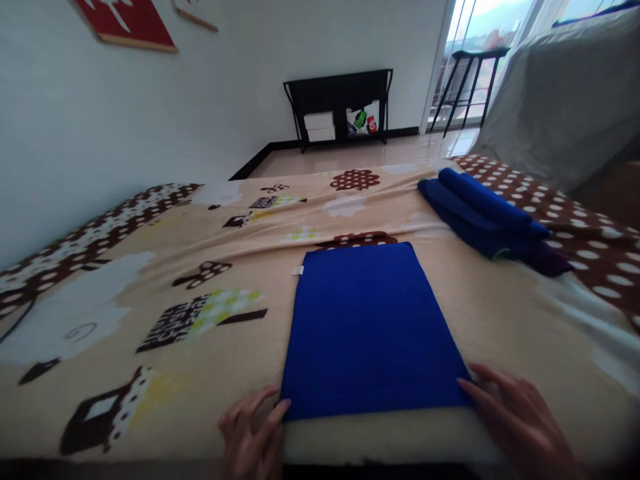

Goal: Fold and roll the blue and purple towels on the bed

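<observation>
A bright blue cloth (370, 327) lies flat as a neat rectangle, with a small white tag (297, 270) at its far left edge. Its near left corner is between the thumb and finger of my left hand (253, 427). On the other side, my right hand (515, 407) pinches the near right corner in the same way. Both corners rest on or just above the patterned blanket (210, 380) beneath. Whether the cloth is a towel or a garment, I cannot tell.
Rolled or folded dark and bright blue cloths (490, 213) lie at the far right of the blanket. Beyond it are a black shelf (340, 90) against the wall, a dark stool (473, 57) by the window, and a grey-covered piece of furniture (575, 100).
</observation>
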A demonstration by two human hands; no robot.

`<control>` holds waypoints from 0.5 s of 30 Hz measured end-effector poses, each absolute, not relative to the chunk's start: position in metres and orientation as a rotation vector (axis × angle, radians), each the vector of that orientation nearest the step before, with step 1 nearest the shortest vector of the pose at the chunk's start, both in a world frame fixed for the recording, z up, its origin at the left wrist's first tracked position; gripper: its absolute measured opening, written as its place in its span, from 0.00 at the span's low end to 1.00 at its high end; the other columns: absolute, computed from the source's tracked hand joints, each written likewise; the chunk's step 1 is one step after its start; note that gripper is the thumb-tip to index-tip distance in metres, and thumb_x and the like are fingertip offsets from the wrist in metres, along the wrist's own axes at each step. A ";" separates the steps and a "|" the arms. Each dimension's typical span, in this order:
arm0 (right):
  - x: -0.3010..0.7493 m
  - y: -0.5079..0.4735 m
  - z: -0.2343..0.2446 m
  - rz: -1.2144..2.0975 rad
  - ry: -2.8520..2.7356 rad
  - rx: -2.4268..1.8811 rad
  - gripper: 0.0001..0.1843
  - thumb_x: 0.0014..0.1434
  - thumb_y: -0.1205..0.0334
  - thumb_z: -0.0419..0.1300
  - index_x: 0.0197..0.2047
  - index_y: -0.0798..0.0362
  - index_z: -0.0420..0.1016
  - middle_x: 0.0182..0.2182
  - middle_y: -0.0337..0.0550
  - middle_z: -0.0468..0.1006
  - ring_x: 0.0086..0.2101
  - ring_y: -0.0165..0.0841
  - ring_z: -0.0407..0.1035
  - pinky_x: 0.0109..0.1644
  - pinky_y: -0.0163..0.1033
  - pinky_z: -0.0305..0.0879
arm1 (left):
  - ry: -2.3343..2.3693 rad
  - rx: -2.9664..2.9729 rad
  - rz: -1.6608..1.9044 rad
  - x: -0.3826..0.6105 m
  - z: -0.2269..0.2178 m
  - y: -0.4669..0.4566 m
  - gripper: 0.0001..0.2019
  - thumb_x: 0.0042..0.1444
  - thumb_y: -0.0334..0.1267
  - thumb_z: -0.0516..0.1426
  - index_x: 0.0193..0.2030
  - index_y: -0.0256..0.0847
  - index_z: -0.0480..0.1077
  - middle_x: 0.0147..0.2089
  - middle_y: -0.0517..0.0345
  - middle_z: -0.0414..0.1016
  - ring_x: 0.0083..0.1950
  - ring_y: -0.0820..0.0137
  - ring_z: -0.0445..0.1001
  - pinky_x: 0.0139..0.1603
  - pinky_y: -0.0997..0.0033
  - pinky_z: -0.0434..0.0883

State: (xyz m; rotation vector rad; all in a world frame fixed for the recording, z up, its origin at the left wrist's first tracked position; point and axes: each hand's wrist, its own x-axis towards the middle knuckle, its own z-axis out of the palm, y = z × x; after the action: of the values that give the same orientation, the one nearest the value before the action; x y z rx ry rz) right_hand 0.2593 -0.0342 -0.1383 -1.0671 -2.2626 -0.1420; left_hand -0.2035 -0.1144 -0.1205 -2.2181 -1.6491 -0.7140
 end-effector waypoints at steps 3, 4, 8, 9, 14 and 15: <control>0.267 -0.037 -0.140 -0.087 -2.303 -1.133 0.25 0.62 0.64 0.57 0.63 0.41 0.69 0.56 0.44 0.72 0.51 0.40 0.70 0.52 0.45 0.65 | -1.656 -2.235 -0.699 -0.196 -0.111 -0.118 0.18 0.58 0.29 0.54 0.52 0.49 0.73 0.53 0.51 0.72 0.53 0.61 0.70 0.55 0.59 0.61; 0.269 -0.037 -0.141 -0.070 -2.314 -1.142 0.26 0.62 0.62 0.58 0.63 0.40 0.68 0.56 0.44 0.72 0.52 0.40 0.69 0.52 0.46 0.64 | -1.663 -2.235 -0.681 -0.193 -0.108 -0.118 0.17 0.58 0.30 0.55 0.52 0.48 0.72 0.53 0.50 0.72 0.53 0.61 0.70 0.55 0.58 0.61; 0.273 -0.036 -0.149 -0.011 -2.284 -1.191 0.26 0.61 0.58 0.62 0.62 0.37 0.69 0.55 0.43 0.72 0.52 0.41 0.69 0.54 0.47 0.65 | -1.644 -2.228 -0.680 -0.184 -0.104 -0.113 0.13 0.56 0.33 0.59 0.49 0.44 0.72 0.53 0.48 0.73 0.53 0.59 0.71 0.54 0.57 0.62; 0.274 -0.036 -0.150 -0.007 -2.272 -1.207 0.25 0.61 0.58 0.62 0.61 0.37 0.70 0.54 0.42 0.72 0.51 0.41 0.70 0.54 0.48 0.65 | -1.635 -2.231 -0.712 -0.184 -0.103 -0.111 0.12 0.56 0.33 0.60 0.48 0.44 0.71 0.53 0.48 0.73 0.54 0.59 0.71 0.54 0.56 0.62; 0.278 -0.030 -0.155 -0.025 -2.264 -1.116 0.23 0.60 0.61 0.62 0.58 0.35 0.73 0.49 0.40 0.74 0.46 0.38 0.71 0.49 0.44 0.67 | -1.688 -2.202 -0.764 -0.191 -0.096 -0.105 0.08 0.61 0.34 0.56 0.46 0.48 0.72 0.52 0.53 0.74 0.53 0.62 0.71 0.53 0.59 0.63; 0.278 -0.030 -0.156 -0.017 -2.259 -1.107 0.23 0.60 0.61 0.62 0.58 0.35 0.73 0.49 0.40 0.74 0.46 0.38 0.71 0.49 0.44 0.67 | -1.705 -2.136 -0.756 -0.189 -0.094 -0.104 0.07 0.61 0.36 0.56 0.44 0.48 0.73 0.51 0.53 0.74 0.53 0.61 0.71 0.52 0.58 0.63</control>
State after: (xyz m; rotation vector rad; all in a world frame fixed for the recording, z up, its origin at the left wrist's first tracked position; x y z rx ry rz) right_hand 0.2777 -0.0298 -0.1557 -1.1069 -2.2594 -0.0165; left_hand -0.1893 -0.1037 -0.0943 -2.1363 -1.7051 -0.7564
